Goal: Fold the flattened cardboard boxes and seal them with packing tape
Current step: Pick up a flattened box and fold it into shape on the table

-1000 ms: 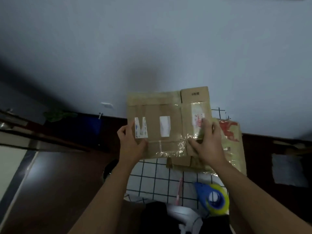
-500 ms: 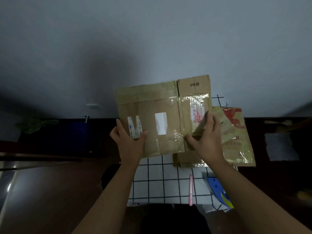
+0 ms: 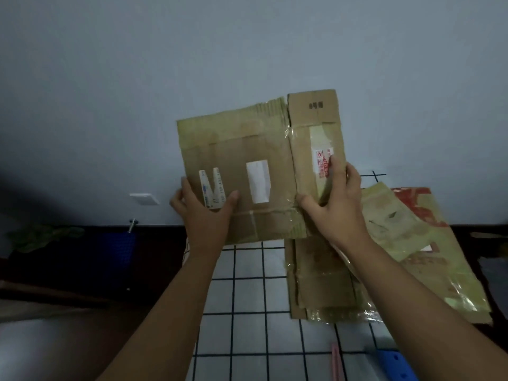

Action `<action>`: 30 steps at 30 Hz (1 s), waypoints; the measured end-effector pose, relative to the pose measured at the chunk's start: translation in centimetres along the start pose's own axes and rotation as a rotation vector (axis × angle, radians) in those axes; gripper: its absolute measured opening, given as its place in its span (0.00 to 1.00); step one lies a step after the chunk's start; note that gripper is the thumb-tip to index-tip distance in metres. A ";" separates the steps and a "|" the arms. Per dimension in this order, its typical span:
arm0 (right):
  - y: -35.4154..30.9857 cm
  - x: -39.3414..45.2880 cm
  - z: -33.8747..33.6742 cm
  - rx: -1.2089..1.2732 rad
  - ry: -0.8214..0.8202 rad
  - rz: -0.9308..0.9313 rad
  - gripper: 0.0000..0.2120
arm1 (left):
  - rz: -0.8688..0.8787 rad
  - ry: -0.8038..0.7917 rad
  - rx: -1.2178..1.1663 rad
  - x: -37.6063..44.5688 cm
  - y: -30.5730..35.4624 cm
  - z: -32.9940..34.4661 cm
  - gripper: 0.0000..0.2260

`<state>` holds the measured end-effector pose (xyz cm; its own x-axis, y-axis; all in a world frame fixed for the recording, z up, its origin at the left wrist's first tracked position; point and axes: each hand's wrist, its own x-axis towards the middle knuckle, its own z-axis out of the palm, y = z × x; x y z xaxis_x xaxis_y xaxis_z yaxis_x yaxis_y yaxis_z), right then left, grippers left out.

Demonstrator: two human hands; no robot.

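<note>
I hold a flattened brown cardboard box (image 3: 264,149) upright in front of the wall, above the table. It carries old clear tape, torn white label scraps and a red-printed sticker. My left hand (image 3: 204,210) grips its lower left edge, thumb on the front face. My right hand (image 3: 334,204) grips the lower right panel, fingers curled round its right edge. Under it, a stack of more flattened boxes (image 3: 324,281) lies on the table. A blue tape dispenser (image 3: 395,364) shows partly at the bottom edge.
The table wears a white cloth with a black grid (image 3: 247,303). A wider flattened box with red print and tape (image 3: 428,243) lies at the right. A pink pen (image 3: 336,361) lies near the front edge. Dark floor and a blue crate (image 3: 115,251) are to the left.
The held box has risen and tilted slightly clockwise, with both hands keeping their grip. The view has shifted so that less of the tape dispenser shows.
</note>
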<state>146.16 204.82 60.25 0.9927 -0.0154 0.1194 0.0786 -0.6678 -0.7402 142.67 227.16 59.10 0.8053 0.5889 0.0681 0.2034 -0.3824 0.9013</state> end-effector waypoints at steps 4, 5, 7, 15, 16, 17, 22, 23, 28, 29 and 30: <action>1.3 -1.2 1.0 0.069 -0.014 -0.130 0.44 | 0.067 0.067 -0.106 -1.1 -2.9 1.6 0.45; 1.4 -1.7 1.0 0.077 -0.019 -0.178 0.45 | 0.078 0.091 -0.141 -1.6 -3.4 1.8 0.44; 1.4 -3.2 0.9 0.083 -0.023 -0.261 0.46 | 0.091 0.144 -0.228 -3.1 -4.1 1.7 0.41; 0.1 -16.7 -0.8 0.187 -0.149 -0.376 0.39 | 0.068 0.198 -0.499 -14.1 -5.9 -7.1 0.26; 0.2 -18.4 -0.9 0.158 -0.171 -0.378 0.37 | 0.060 0.181 -0.520 -15.7 -6.2 -8.4 0.22; 0.3 -19.9 -0.8 0.107 -0.182 -0.381 0.36 | 0.054 0.165 -0.525 -17.1 -6.5 -9.4 0.18; 1.6 -26.5 1.0 0.021 -0.227 -0.329 0.39 | 0.050 0.112 -0.488 -23.2 -8.4 -13.6 0.17; 1.9 -27.6 1.4 0.039 -0.222 -0.312 0.40 | 0.052 0.094 -0.490 -24.1 -8.9 -14.2 0.19; 3.8 -31.5 3.2 0.067 -0.231 -0.238 0.43 | 0.093 -0.014 -0.334 -27.4 -12.2 -15.9 0.35; 4.3 -32.0 3.3 0.054 -0.242 -0.241 0.43 | 0.099 -0.033 -0.308 -27.7 -12.5 -16.2 0.36; 4.8 -32.3 3.4 0.032 -0.255 -0.253 0.44 | 0.111 -0.047 -0.290 -28.0 -12.7 -16.4 0.35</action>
<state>114.81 204.64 50.62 0.9321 0.3360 0.1352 0.3232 -0.6030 -0.7294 108.44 227.20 52.78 0.8400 0.5186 0.1595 -0.0495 -0.2194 0.9744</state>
